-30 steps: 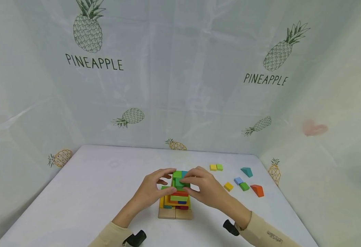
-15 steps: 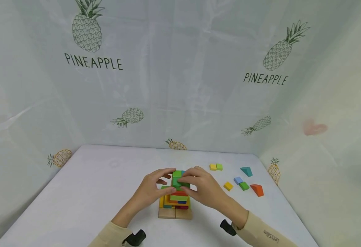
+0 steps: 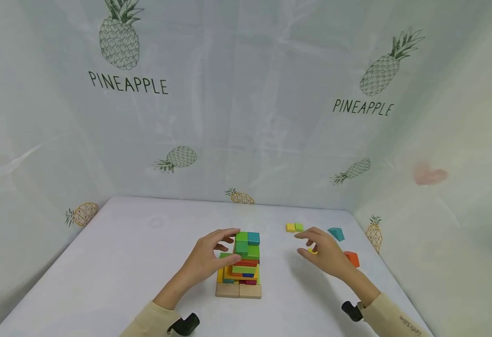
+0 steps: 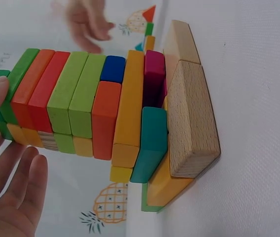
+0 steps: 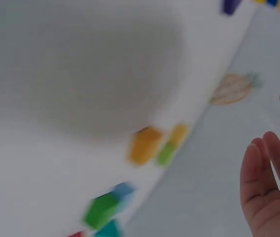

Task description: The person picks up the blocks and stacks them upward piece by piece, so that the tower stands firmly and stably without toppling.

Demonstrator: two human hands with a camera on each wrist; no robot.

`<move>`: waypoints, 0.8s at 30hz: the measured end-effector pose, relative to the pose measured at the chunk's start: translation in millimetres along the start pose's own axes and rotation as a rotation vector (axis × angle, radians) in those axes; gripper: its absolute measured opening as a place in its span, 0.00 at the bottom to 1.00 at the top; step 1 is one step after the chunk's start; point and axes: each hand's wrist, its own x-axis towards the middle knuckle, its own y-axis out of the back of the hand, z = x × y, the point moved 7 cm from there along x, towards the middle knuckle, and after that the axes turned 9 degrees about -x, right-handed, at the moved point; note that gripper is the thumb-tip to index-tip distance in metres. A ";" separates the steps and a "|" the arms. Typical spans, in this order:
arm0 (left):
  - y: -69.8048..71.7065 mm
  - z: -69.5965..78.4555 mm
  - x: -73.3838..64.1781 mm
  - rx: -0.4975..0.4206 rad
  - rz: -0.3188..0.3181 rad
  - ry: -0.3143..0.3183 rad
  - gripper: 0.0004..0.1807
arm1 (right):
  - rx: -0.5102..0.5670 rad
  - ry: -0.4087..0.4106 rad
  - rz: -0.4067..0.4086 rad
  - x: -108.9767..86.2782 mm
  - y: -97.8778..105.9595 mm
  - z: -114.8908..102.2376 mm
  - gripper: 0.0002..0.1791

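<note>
A tower of coloured wooden blocks (image 3: 245,270) stands on a plain wooden base (image 3: 227,290). My left hand (image 3: 207,253) holds the tower's top from the left, its thumb near the front and index finger at the back. In the left wrist view, the thumb touches a green end block (image 4: 2,79). Out to the right, my right hand (image 3: 329,254) hovers above loose blocks with nothing between its fingers. It partly hides a yellow block (image 3: 312,251) in the head view. Blurred green (image 5: 102,210) and blue (image 5: 124,195) blocks show in the right wrist view.
A yellow block (image 3: 290,227) and a light-green one (image 3: 299,227) lie side by side at the back right. Teal (image 3: 336,234) and red (image 3: 352,259) wedge-like blocks lie farther right. A pineapple-print curtain (image 3: 246,117) surrounds the white table (image 3: 153,243).
My right hand has left the tower's top and moved right, over the loose blocks. A green block stands at the top front where its fingers were. My left hand has stayed at the tower.
</note>
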 end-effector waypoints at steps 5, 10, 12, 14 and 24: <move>0.4 0.2 -1.1 -0.011 -0.005 0.005 0.35 | -0.030 -0.172 -0.117 -16.3 -19.1 50.5 0.18; 0.8 0.8 -0.7 -0.020 -0.004 0.005 0.35 | -0.053 -0.260 -0.183 -21.7 -28.9 71.0 0.18; 0.4 0.2 -0.3 -0.012 -0.002 0.004 0.35 | -0.044 -0.287 -0.204 -22.9 -31.8 73.9 0.18; 0.1 -0.4 0.0 -0.003 0.000 0.003 0.35 | -0.031 -0.309 -0.228 -24.4 -35.1 76.3 0.19; -0.1 -2.1 0.6 -0.007 -0.003 0.006 0.35 | -0.009 -0.291 -0.255 -25.9 -40.1 73.8 0.17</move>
